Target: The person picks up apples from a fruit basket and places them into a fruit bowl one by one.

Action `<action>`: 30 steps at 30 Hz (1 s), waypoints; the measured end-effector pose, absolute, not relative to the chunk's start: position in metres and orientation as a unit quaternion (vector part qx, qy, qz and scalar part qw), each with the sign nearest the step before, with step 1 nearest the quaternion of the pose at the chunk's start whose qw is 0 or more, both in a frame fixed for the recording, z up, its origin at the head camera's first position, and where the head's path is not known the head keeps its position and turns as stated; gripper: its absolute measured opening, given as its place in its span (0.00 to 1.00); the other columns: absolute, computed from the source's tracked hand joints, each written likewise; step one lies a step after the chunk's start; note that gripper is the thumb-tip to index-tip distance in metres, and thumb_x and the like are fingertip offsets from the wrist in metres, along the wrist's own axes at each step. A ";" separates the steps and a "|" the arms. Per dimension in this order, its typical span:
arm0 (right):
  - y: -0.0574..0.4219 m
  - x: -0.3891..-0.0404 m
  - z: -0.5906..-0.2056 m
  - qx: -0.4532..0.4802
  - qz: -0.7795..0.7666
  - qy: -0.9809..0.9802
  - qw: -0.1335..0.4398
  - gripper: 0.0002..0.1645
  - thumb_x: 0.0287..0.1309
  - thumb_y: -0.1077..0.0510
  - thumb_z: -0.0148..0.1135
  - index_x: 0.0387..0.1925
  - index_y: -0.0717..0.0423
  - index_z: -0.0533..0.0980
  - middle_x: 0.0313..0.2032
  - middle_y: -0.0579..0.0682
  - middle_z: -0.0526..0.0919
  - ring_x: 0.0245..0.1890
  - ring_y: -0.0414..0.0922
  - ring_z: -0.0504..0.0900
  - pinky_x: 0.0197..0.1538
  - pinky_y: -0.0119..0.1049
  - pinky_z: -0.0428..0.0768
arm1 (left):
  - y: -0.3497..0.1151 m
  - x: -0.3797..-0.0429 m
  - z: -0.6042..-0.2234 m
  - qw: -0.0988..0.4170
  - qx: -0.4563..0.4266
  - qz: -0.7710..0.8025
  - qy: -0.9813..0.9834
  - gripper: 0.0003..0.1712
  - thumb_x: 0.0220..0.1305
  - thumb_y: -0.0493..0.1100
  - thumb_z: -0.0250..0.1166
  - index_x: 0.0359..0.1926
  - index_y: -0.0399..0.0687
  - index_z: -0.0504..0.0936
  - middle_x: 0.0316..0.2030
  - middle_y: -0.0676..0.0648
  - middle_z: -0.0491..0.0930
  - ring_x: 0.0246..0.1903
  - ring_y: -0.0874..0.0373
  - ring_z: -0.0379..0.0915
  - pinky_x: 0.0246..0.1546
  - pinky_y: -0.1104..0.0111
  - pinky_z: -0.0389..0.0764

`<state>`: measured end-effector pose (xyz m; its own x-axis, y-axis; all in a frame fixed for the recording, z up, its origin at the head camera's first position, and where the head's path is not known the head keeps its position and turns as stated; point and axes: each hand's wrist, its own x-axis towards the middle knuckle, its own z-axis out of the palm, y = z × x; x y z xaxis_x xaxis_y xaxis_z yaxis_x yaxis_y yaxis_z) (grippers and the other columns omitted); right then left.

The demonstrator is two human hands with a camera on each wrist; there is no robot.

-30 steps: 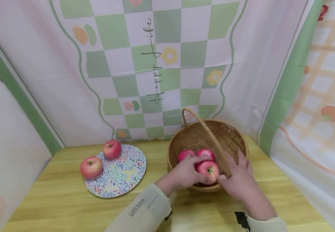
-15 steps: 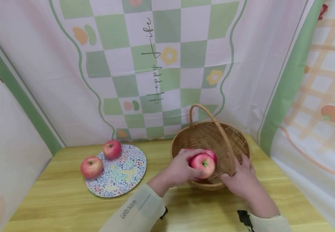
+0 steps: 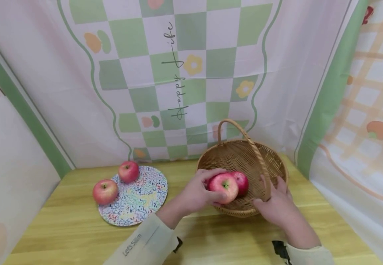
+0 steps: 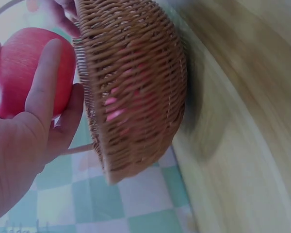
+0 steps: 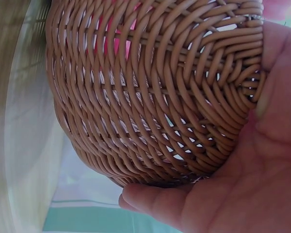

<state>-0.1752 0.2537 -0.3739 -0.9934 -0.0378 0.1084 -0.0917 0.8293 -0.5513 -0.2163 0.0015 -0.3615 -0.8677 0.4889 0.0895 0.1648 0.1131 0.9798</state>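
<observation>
Fingers of the left hand (image 3: 196, 193) clamp one apple (image 3: 223, 188) over the basket (image 3: 234, 156), whose side the right hand (image 3: 277, 206) grips. Past the left fingertips, another apple (image 3: 242, 183) lies inside; well left, two apples (image 3: 128, 171) at the plate (image 3: 141, 197) suggest unloading is partly done.

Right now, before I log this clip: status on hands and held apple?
Left hand gripping apple, above basket rim level. Right hand holding basket. Handle right of apple, seemingly not in the way.
</observation>
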 end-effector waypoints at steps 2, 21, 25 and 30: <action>0.253 -0.175 -0.374 0.034 0.291 -0.955 0.045 0.52 0.58 0.53 0.63 0.75 0.69 0.48 0.67 0.85 0.31 0.62 0.87 0.38 0.58 0.79 0.46 | -0.008 -0.213 -0.359 0.120 0.229 0.610 0.749 0.36 0.52 0.41 0.78 0.62 0.66 0.79 0.52 0.46 0.66 0.48 0.53 0.69 0.39 0.63 0.83; 0.255 -0.174 -0.373 0.040 0.287 -0.956 0.040 0.53 0.61 0.52 0.62 0.76 0.69 0.45 0.67 0.85 0.28 0.64 0.85 0.34 0.60 0.78 0.42 | -0.119 -0.217 -0.386 0.102 0.081 0.643 0.755 0.41 0.58 0.31 0.71 0.71 0.47 0.68 0.63 0.34 0.67 0.36 0.47 0.82 0.36 0.50 0.84; 0.254 -0.175 -0.373 0.039 0.286 -0.957 0.040 0.53 0.61 0.52 0.62 0.75 0.70 0.46 0.67 0.85 0.27 0.64 0.85 0.34 0.60 0.78 0.42 | -0.138 -0.224 -0.400 0.073 0.035 0.643 0.762 0.41 0.56 0.27 0.69 0.71 0.46 0.69 0.62 0.33 0.68 0.39 0.48 0.80 0.32 0.51 0.85; 0.253 -0.175 -0.374 0.042 0.292 -0.955 0.043 0.52 0.60 0.53 0.63 0.75 0.70 0.47 0.67 0.85 0.28 0.66 0.83 0.33 0.60 0.78 0.41 | -0.152 -0.231 -0.412 0.057 0.000 0.631 0.774 0.42 0.57 0.26 0.67 0.73 0.43 0.66 0.63 0.30 0.66 0.37 0.47 0.80 0.31 0.54 0.85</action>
<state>-0.1754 0.2530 -0.3742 -0.9928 -0.0557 0.1063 -0.1056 0.8263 -0.5533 -0.2308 -0.1524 -0.4116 -0.9935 0.0723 -0.0875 -0.0712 0.2044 0.9763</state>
